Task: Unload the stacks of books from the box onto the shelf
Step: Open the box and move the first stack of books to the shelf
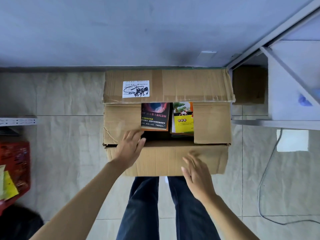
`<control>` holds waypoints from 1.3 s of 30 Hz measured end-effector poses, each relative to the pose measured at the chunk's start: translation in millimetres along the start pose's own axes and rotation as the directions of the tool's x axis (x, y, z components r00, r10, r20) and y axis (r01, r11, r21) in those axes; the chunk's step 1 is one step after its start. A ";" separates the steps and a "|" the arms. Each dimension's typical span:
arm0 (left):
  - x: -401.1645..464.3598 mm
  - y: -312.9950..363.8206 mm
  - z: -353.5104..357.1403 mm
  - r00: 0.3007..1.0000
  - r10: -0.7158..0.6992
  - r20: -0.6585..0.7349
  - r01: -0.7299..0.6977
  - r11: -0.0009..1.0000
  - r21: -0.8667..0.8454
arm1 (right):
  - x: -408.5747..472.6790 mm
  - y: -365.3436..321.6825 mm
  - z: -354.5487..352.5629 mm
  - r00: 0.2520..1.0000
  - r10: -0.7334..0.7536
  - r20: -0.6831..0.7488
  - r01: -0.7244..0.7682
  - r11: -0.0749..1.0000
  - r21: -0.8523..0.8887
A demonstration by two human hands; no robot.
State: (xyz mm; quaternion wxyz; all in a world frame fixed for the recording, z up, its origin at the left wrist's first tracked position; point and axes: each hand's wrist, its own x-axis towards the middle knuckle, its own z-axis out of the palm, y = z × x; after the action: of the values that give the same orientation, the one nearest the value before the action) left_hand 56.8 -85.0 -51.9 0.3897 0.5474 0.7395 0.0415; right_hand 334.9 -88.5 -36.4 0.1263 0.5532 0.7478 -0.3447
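Note:
A cardboard box stands on the tiled floor against the wall, its flaps partly folded inward. Through the gap I see a dark-covered book on the left and a yellow-covered book on the right, each topping a stack. My left hand rests on the left inner flap at the edge of the opening, fingers spread. My right hand hovers over the near flap, fingers apart, holding nothing. The grey metal shelf stands at the right.
A red plastic crate with yellow paper sits at the left. A white cable loops on the floor at the right. A perforated metal rail juts in from the left. My legs stand just behind the box.

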 end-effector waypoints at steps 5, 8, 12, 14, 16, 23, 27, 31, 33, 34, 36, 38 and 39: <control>80.5 21.6 -11.6 0.991 0.050 -0.120 -0.033 0.990 0.139 | 94.0 -11.3 -60.7 0.966 -0.171 -0.196 0.165 0.985 -0.045; 105.1 31.7 -27.8 0.964 0.075 -0.256 -0.026 0.982 0.188 | 144.0 -4.7 -90.0 0.970 -0.190 -0.150 0.165 0.973 -0.160; 147.8 35.8 -65.5 0.899 0.176 -0.402 -0.109 0.977 0.184 | 208.0 0.2 -127.1 0.955 -0.202 -0.217 0.144 0.956 -0.254; 177.8 30.7 -81.1 0.917 0.139 -0.374 -0.075 0.981 0.181 | 245.0 3.9 -142.0 0.961 -0.165 -0.222 0.086 0.942 -0.326; 204.5 20.6 -87.8 0.957 0.074 -0.279 0.000 0.966 0.258 | 276.0 7.8 -151.7 0.974 -0.104 -0.200 0.021 0.925 -0.380; 239.3 7.8 -81.9 0.993 -0.060 -0.106 0.095 0.929 0.358 | 312.5 15.4 -146.6 0.998 -0.030 -0.055 0.004 0.911 -0.412; 208.2 32.4 -62.6 0.985 0.172 -0.024 -0.139 0.864 0.484 | 287.3 -5.1 -126.7 0.976 -0.195 -0.100 0.142 0.909 -0.392; 162.0 37.2 -52.2 0.983 0.036 0.178 -0.143 0.756 0.638 | 233.5 -15.4 -108.9 0.943 -0.275 0.186 0.331 0.731 -0.597; 143.3 35.7 -65.5 0.991 -0.006 0.137 -0.095 0.691 0.717 | 211.8 -12.3 -117.2 0.959 -0.210 0.191 0.282 0.619 -0.733; 134.1 34.2 -75.5 0.997 0.008 0.076 -0.061 0.678 0.732 | 202.5 -11.3 -124.6 0.969 -0.199 0.148 0.240 0.593 -0.769; 115.0 27.0 -98.7 0.993 0.049 -0.107 0.043 0.695 0.717 | 185.8 -7.5 -142.0 0.980 -0.199 -0.006 0.115 0.593 -0.797; 94.1 8.6 -122.6 0.960 0.037 -0.278 0.178 0.685 0.707 | 168.4 3.4 -159.9 0.971 -0.134 -0.197 -0.073 0.619 -0.782; 84.4 -4.2 -133.5 0.947 -0.020 -0.322 0.249 0.680 0.690 | 160.4 12.0 -169.0 0.961 -0.074 -0.267 -0.161 0.637 -0.754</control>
State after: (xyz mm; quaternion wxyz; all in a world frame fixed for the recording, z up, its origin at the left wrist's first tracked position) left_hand -37.7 33.2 -6.2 0.0327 0.5876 0.7827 -0.2024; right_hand 321.3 142.8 -8.9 0.2536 0.5065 0.8192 0.0894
